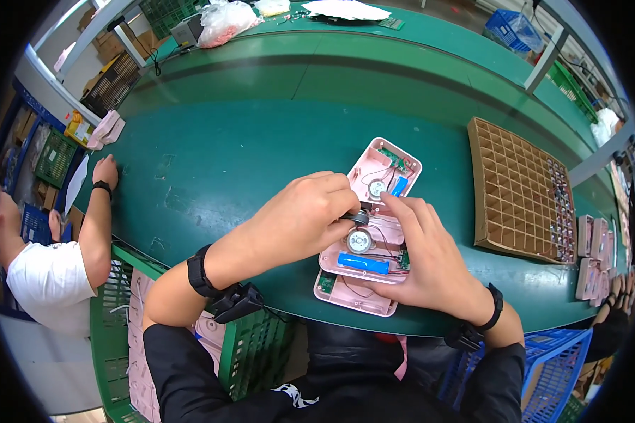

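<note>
Observation, at the green bench [261, 141]. An open pink plastic housing [369, 233] lies on the bench surface close to the near edge, tilted with its long axis running up and to the right. Inside it: two round silver speakers — one [359, 242] near the middle, a smaller-looking one [377, 187] further up — a blue cylindrical cell [363, 264] lying across the lower part, a second blue part [399, 186] near the top, a green circuit board [393, 159] at the far end, thin wires between them.

Left hand [303, 215]: fingers curled in, tips pinched on a small dark round part [360, 217] held just above the middle of the housing. Closed on that part, not flat.

Right hand [427, 254]: lies over the right side of the housing, fingers bent, forefinger stretched toward the dark part; thumb side rests against the housing edge. Whether it pinches anything, cannot tell — it looks to be steadying the housing only.

Both wrists carry black straps.

To the right, well apart from the housing, a brown cardboard grid tray [518, 190], its far cells filled with small parts. Beyond it, a row of pink housings [594, 240]. At left another person's hand [106, 171] rests on the bench. Green wire crate [254, 352] under the near edge.
</note>
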Demonstrator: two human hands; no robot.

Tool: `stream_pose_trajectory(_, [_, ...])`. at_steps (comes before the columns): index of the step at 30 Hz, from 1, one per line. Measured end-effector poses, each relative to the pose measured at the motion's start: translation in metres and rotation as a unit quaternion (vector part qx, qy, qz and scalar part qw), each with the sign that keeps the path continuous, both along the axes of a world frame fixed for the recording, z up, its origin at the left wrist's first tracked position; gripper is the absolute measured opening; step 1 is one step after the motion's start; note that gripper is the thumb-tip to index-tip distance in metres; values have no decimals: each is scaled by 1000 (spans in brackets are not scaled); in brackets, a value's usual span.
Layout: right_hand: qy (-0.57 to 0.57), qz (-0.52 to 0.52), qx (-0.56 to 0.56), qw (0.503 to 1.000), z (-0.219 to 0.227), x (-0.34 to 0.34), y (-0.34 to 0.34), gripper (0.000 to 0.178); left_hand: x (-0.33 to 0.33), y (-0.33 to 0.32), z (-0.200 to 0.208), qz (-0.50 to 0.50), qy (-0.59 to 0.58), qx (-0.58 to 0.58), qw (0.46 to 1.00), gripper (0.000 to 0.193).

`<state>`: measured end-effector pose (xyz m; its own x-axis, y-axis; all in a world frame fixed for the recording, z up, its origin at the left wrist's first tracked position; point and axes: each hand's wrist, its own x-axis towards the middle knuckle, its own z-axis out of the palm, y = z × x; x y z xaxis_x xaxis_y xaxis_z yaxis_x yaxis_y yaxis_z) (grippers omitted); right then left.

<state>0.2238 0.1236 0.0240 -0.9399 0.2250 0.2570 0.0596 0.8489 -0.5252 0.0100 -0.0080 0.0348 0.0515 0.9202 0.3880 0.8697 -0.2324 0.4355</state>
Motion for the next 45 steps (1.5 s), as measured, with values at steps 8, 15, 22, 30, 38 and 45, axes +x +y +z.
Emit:
stream_pose_trajectory(8, [16,1,-7,1000,-4,0,1,107,1,1,-4,16,-10,-10,1000,17])
stream_pose_trajectory(15, [89,30,-30,995,-8,-3,2,98,2,2,-3,4,20,-30,999,13])
stream_pose_trajectory(22, [110,36,0,993,-3,-2,6,100,-17,4,6,-49,-47,-26,997,8])
stream_pose_trajectory(30, [212,53,24,976,-13,-6,19,107,-29,10,-2,62,-248,-26,966,29])
stream_pose_trajectory(38, [221,81,73,969,-22,-10,23,108,-7,5,2,-7,-345,-134,929,39])
stream_pose_trajectory(45, [261,74,199,942,-29,-12,19,98,-8,1,8,-19,-395,-154,906,41])
